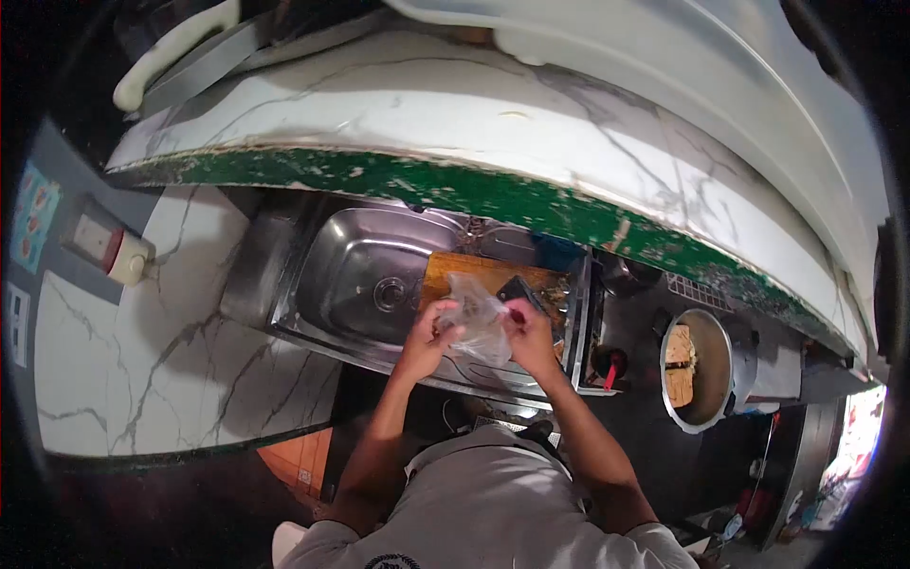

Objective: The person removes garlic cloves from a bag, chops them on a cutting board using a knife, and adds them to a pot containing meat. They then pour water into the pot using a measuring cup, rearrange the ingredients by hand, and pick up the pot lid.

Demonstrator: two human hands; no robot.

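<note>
A clear plastic bag (479, 327) is stretched between my two hands, above the right side of the sink. My left hand (430, 334) has its fingers closed on the bag's left side. On the opposite side, my right hand (528, 334) pinches the bag's edge. Whether anything is inside the bag, I cannot tell. Under and behind it lies a wooden cutting board (444, 268), partly covered by the bag. A dark, flat-looking object (520, 290) rests on the board just beyond my right hand; its kind is unclear.
The steel sink basin (355, 256) is left of the board. A large pot (725, 375) with a light brown piece (680, 365) in it stands at right, near a red-handled item (614, 368). A green-edged marble shelf (398, 175) runs across, above the sink.
</note>
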